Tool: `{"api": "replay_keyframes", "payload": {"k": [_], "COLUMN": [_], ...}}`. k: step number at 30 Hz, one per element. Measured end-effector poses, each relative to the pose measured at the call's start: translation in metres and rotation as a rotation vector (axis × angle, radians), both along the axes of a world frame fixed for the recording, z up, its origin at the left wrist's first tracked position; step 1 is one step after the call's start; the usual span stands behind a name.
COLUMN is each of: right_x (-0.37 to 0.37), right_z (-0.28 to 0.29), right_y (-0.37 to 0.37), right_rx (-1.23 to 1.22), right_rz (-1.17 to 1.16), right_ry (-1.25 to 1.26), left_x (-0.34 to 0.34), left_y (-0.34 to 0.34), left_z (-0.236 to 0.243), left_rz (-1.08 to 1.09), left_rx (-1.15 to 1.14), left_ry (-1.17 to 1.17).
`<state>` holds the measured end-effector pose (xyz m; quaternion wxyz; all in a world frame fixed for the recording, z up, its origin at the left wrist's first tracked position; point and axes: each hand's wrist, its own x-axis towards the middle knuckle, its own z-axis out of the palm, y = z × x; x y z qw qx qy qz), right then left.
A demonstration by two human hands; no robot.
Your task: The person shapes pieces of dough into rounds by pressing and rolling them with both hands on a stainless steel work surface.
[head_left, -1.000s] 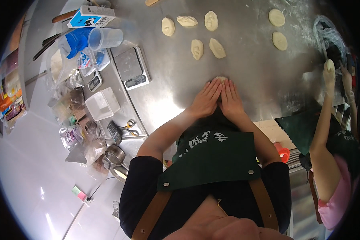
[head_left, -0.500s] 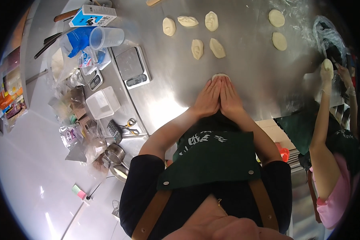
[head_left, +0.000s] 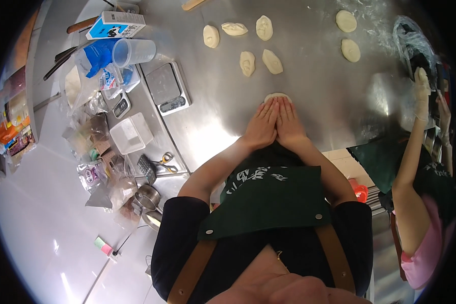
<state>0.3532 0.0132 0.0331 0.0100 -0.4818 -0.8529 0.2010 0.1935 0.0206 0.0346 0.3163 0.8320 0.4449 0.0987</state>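
Note:
My left hand (head_left: 263,121) and my right hand (head_left: 289,121) lie side by side with fingers stretched out, pressing on a flattened piece of dough (head_left: 277,96) on the steel table (head_left: 319,101). The fingertips hide most of that piece. Farther up, several shaped oval dough pieces (head_left: 264,28) sit in a loose group, and two plain rounds (head_left: 346,21) lie to their right.
A digital scale (head_left: 165,86), plastic cup (head_left: 134,52), carton (head_left: 115,25), plastic tub (head_left: 130,133), scissors (head_left: 167,161) and bags crowd the left. At the right a co-worker's gloved hand (head_left: 421,91) holds pale dough beside crumpled plastic film (head_left: 410,38).
My hands have shifted slightly, and more of the flattened dough shows beyond my fingertips. The co-worker's hands at the right have moved a little upward in the picture.

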Motion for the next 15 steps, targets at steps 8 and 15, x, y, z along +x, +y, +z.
{"api": "replay_keyframes", "payload": {"k": [8,15], "right_x": [-0.010,-0.018], "right_z": [0.012,0.015], "right_y": [0.005,0.016], "right_rx": [0.161,-0.019], "right_rz": [-0.061,-0.067], "right_ry": [0.163,0.146], "left_x": [-0.010,-0.040], "left_y": [0.008,0.004], "left_z": [0.028,0.048], "left_rz": [0.221,0.414], "left_rx": [-0.122,0.143], "left_ry": [-0.119,-0.139]}}
